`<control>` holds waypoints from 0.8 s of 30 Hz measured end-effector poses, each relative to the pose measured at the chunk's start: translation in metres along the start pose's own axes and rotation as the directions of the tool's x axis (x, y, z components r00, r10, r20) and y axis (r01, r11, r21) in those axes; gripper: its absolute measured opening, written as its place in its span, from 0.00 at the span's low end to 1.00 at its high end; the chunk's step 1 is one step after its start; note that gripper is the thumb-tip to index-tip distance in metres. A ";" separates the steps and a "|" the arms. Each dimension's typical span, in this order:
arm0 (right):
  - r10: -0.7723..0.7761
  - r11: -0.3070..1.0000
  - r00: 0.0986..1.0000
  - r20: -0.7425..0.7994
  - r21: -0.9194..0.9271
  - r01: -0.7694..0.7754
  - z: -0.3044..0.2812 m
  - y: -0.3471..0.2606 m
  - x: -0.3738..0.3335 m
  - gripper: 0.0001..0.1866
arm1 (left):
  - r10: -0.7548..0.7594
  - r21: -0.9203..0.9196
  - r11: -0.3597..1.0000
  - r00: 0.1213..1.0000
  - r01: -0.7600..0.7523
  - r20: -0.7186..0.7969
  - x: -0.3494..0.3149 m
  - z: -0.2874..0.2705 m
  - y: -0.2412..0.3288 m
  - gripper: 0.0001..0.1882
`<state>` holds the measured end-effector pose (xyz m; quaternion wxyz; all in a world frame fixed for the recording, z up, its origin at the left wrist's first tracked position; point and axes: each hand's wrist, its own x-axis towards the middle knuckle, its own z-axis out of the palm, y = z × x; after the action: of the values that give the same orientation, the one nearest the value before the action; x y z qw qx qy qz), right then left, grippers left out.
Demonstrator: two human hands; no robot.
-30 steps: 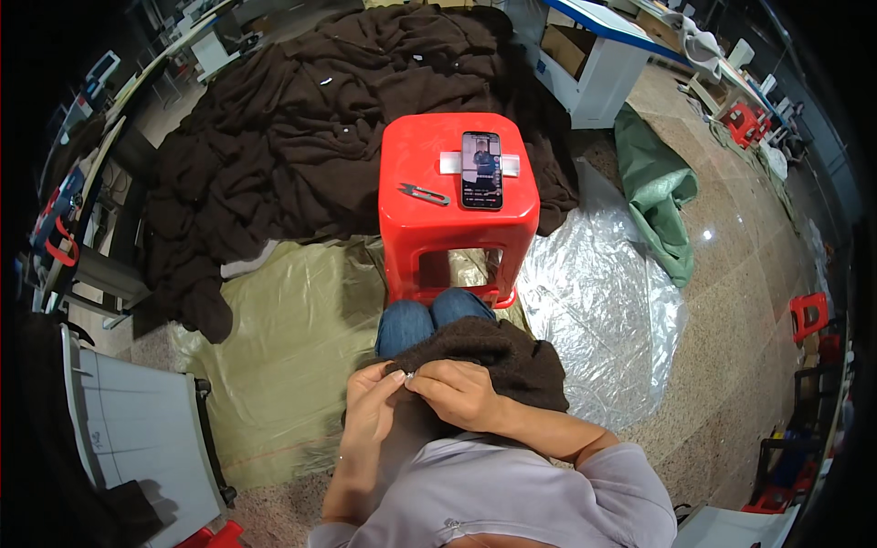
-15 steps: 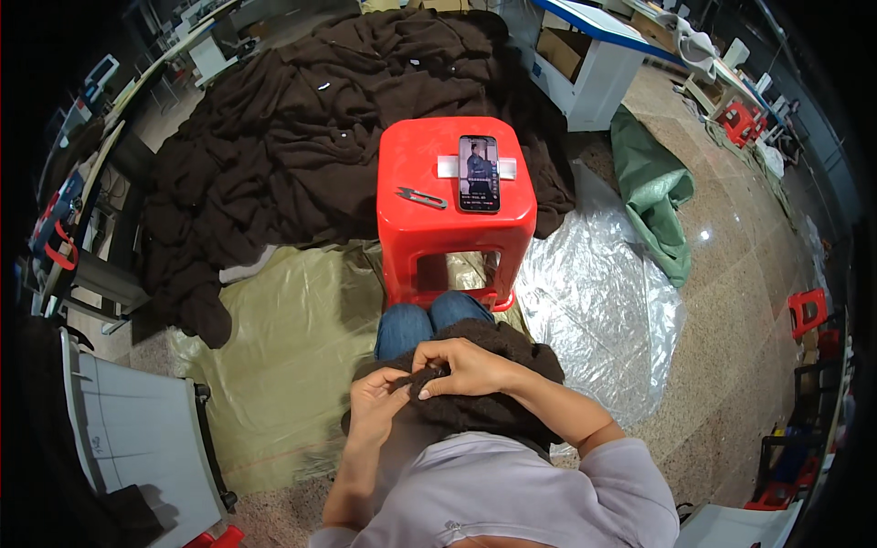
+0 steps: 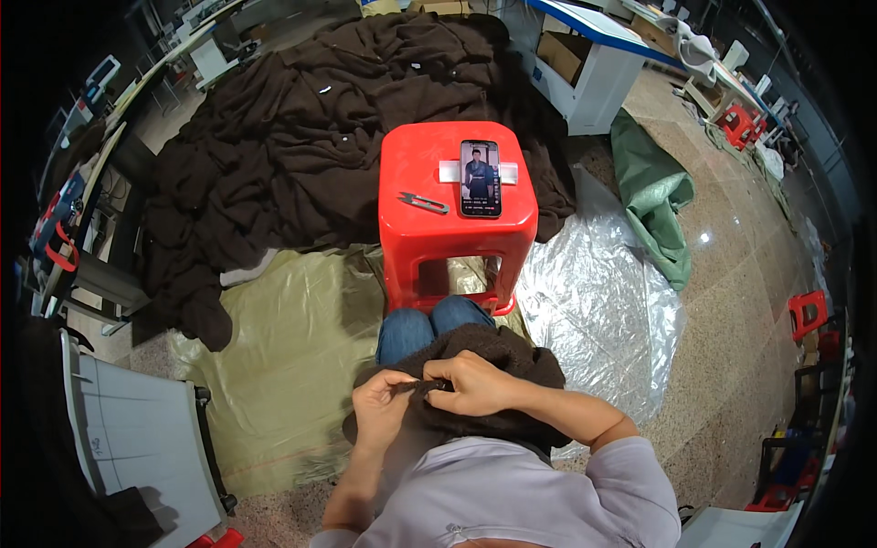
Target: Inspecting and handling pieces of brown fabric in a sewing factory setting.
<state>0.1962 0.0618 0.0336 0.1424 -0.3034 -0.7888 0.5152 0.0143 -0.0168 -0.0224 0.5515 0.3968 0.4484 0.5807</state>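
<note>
Across my lap lies a dark brown fleecy garment, bunched over my jeans. My left hand pinches a narrow edge of it between thumb and fingertips. Close by on the right, my right hand is closed on the same edge, its fingers curled over the cloth. A short strip of brown fabric stretches between the two hands. Whether a needle or thread is in the fingers is too small to tell. In front of my knees stands a red plastic stool, bearing a lit phone and small thread snips.
A big heap of brown garments spreads behind the stool. Yellowish plastic sheeting and clear sheeting cover the floor. A green tarp lies at right, beside a white cabinet. A grey bin stands at near left.
My right hand has shifted slightly right and down, and the hands are a little further apart with the fabric edge drawn between them. The picture on the phone screen differs.
</note>
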 end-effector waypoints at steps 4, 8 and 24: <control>-0.213 0.955 0.912 -0.352 -0.271 0.119 0.026 0.006 -0.005 0.10 | 0.075 0.070 0.996 0.981 -0.063 -0.180 -0.004 0.027 0.007 0.06; -0.413 0.886 0.738 -0.534 -0.425 0.188 0.034 0.010 0.001 0.10 | 0.190 0.174 0.973 0.958 -0.153 -0.215 -0.002 0.031 0.002 0.07; 0.040 0.984 0.839 -0.543 0.166 0.061 -0.014 0.026 -0.009 0.15 | -0.198 -0.172 0.969 0.974 0.179 -0.105 0.016 -0.003 0.010 0.02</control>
<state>0.2192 0.0744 0.0170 0.3897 -0.4192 -0.6685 0.4749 0.0074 -0.0013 -0.0143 0.6063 0.2703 0.4685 0.5830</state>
